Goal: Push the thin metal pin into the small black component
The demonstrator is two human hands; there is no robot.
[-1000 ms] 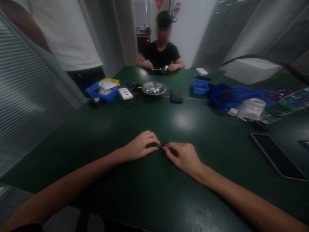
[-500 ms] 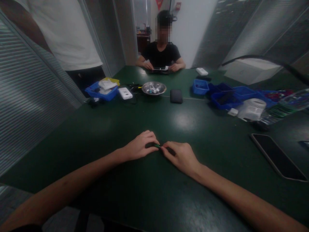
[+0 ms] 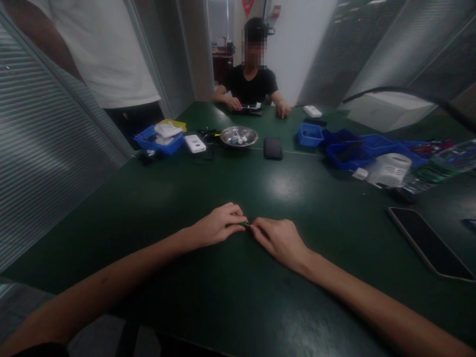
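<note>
Just below the frame's centre, the left hand (image 3: 223, 224) gripped a small green piece (image 3: 244, 223); the right hand (image 3: 281, 240), grip narrow, pinched its pale tip (image 3: 248, 225). Work looked unfinished; whether the tip was attached couldn't be told.

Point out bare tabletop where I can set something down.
Bare table lies between the left hand and the metal dish, and between the right hand and the phone. It is crowded at far right around the blue bins and far left around the blue basket.
</note>
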